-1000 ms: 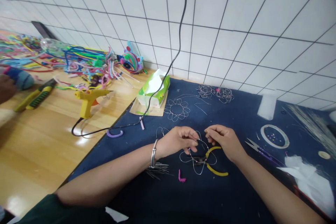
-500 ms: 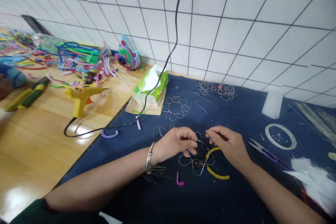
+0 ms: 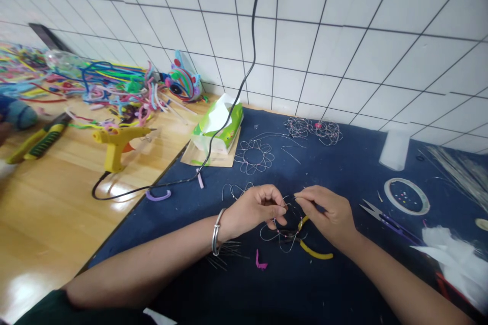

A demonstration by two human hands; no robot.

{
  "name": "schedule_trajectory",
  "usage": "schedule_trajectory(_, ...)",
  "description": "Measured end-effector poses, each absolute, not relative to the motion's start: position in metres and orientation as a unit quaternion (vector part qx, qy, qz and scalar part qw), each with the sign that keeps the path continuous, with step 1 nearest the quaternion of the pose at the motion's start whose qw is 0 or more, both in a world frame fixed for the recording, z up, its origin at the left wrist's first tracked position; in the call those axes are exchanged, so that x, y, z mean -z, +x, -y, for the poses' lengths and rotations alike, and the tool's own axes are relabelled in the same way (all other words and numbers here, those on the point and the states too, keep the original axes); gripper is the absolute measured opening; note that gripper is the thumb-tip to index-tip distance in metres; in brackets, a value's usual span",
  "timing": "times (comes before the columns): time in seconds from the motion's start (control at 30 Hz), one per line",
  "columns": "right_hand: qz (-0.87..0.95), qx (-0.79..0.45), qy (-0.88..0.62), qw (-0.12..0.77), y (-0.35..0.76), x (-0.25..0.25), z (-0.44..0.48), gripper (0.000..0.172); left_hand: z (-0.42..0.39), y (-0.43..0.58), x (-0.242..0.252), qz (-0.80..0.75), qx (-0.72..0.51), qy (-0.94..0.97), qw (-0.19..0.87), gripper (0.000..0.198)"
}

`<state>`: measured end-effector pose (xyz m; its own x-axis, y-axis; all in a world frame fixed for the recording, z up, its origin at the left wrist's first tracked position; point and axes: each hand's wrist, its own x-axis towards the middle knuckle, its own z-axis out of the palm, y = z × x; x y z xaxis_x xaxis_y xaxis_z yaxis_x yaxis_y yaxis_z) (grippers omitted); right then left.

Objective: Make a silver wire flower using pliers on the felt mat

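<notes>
My left hand (image 3: 259, 208), with a silver bangle at the wrist, pinches the edge of a flower-shaped wire ring (image 3: 287, 250) strung with small pink beads. The ring's looped petals hang below my fingers. To its right my right hand (image 3: 330, 209) is closed, thumb and forefinger pinched on what looks like a thin wire end of the same ring. Under the ring lie pliers with yellow handles (image 3: 317, 252), their jaws partly hidden by it. Another looped wire piece (image 3: 233, 190) lies partly behind my left hand. A magenta scrap (image 3: 261, 260) rests in front.
Finished-looking wire flowers (image 3: 254, 158) lie behind. To the right are purple-handled snips (image 3: 392, 222), a round bead dish (image 3: 387, 195) and white tissue (image 3: 453, 259). A yellow glue gun (image 3: 116, 150), its black cord (image 3: 152, 186) and a tissue pack (image 3: 231, 132) stand left.
My right hand has moved slightly left, closer to my left hand, and its fingertips have come to the wire. The left hand keeps its pinch on the ring.
</notes>
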<state>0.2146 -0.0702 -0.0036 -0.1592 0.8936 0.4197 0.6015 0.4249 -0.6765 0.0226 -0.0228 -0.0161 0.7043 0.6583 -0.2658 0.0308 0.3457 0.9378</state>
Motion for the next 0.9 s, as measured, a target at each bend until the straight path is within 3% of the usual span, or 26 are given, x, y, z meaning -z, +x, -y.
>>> schedule_trajectory(0.4,0.803,-0.035,-0.472,0.362,0.2212,0.0131,0.0693,0.018,0.0249,0.0221,0.0139,-0.315,-0.201,0.520,0.768,0.019)
schedule_trajectory(0.9,0.795,-0.074,-0.477,0.368,0.2185,0.0074,0.0700,0.016,0.0257,0.0236,0.0105,-0.316,-0.190,0.528,0.765,0.017)
